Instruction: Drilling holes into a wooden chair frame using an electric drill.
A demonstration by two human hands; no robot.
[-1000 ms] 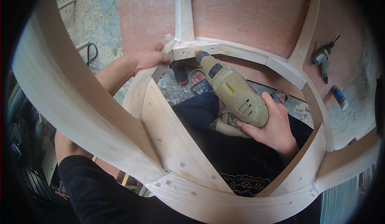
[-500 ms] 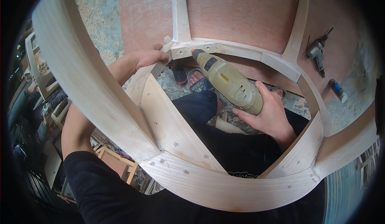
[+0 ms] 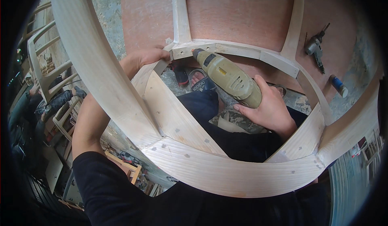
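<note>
A pale wooden chair frame (image 3: 238,175) with a curved front rail, upright legs and corner braces surrounds my lap. My left hand (image 3: 151,57) is closed round its far left corner, fingers partly hidden behind the wood. Inside the frame, my right hand (image 3: 273,106) grips an olive-green power drill (image 3: 228,76) at its rear end; its handle is hidden. The drill's black nose, with an orange-red tip, points at the inner face of the far rail, close to a small hole. Whether the tip touches the wood, I cannot tell.
A reddish-brown board (image 3: 238,15) lies beyond the frame. On its right rest a second, metallic drill (image 3: 315,46) and a blue cylindrical can (image 3: 338,86). Sandalled feet (image 3: 200,82) show below the frame. At the left are more chair frames (image 3: 44,64) and another person's dark sleeve (image 3: 60,100).
The near side of the frame appears higher in view, and the upright at left has shifted rightward. Both hands keep their grips; the drill's tip stays by the far rail.
</note>
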